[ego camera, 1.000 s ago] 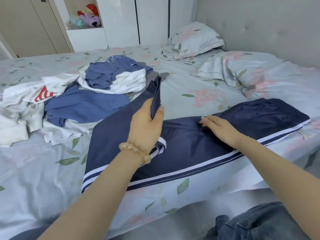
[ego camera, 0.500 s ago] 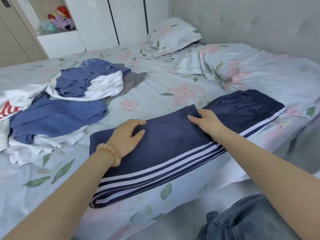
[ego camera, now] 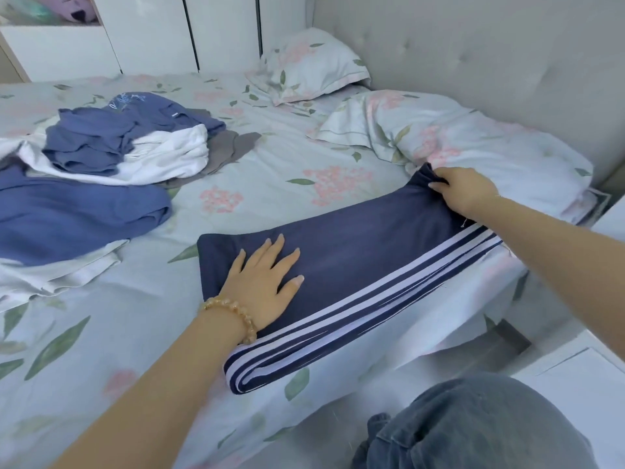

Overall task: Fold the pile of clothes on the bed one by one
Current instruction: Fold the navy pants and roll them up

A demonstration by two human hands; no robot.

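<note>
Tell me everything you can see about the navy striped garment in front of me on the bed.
The navy garment looks like soft, smooth knit fabric, dark blue with white stripes along its near edge. It lies folded lengthwise into a long flat band, angled across the near edge of the floral bed sheet. The left hand presses flat on its left end; the right hand grips the bunched right end, lifting it slightly.
</note>
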